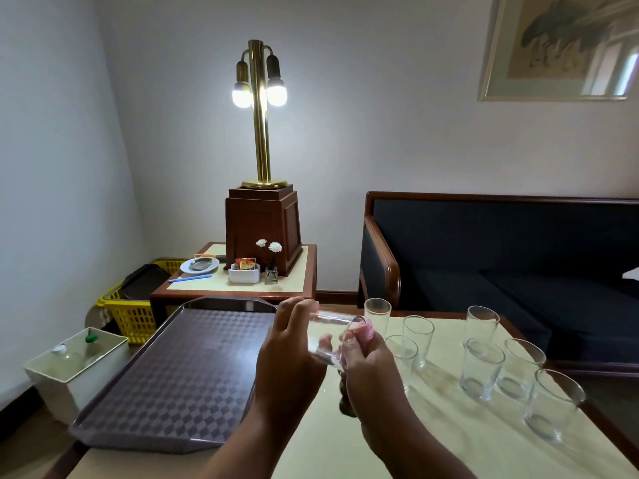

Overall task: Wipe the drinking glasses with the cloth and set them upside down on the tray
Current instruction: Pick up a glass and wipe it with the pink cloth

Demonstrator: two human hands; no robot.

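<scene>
Head view: a clear drinking glass [332,337] lies on its side in the air, held low over a cream-topped table [449,440], between a brown checkered tray [173,375] on the left and a cluster of glasses [482,369] on the right. The left hand [290,350] wraps its fingers round the base end. The right hand [366,361] curls its fingers at the mouth, where a pink patch shows through the glass; whether it is cloth or fingertips cannot be told. Both forearms reach in from the lower edge.

Seven glasses stand upright on the table, mouths up, none touching the tray. Behind the tray is a side table [297,285] bearing a brass lamp [261,133] with lit bulbs. A yellow basket [131,316] sits beside it, and a dark sofa [501,257] lines the wall at right.
</scene>
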